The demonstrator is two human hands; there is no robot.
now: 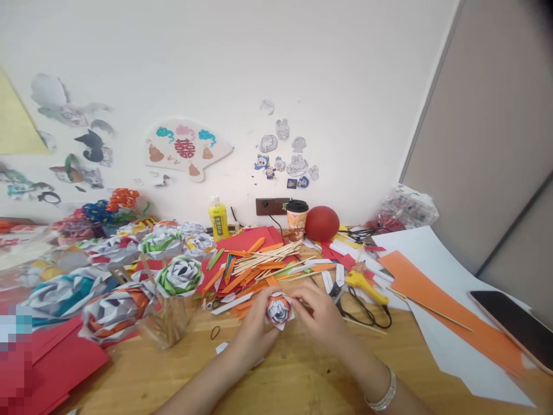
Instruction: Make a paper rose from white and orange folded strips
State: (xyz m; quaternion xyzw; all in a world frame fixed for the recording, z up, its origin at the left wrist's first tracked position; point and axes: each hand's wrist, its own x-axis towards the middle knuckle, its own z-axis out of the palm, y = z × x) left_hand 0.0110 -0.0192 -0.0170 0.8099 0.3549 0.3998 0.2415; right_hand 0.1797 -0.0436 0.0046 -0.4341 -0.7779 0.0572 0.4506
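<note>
A small paper flower (pixel 279 309) of white and orange folded strips sits between my two hands, just above the wooden table (pixel 302 380). My left hand (pixel 254 331) is wrapped round its left side and underside. On the other side, my right hand (pixel 317 311) pinches at the flower's right edge with thumb and forefinger. Behind the hands lies a heap of orange paper strips (pixel 242 279) and thin wooden sticks (pixel 268 257). A yellow glue gun (pixel 367 288) rests to the right of my right hand.
Finished paper flowers (pixel 179 275) stand crowded at the left, some on sticks in a clear container (pixel 166 325). Red paper (pixel 64 363) lies at front left. A drink bottle (pixel 218 219), lidded cup (pixel 297 222) and red balloon (pixel 322 223) line the wall. A phone (pixel 514 323) lies far right.
</note>
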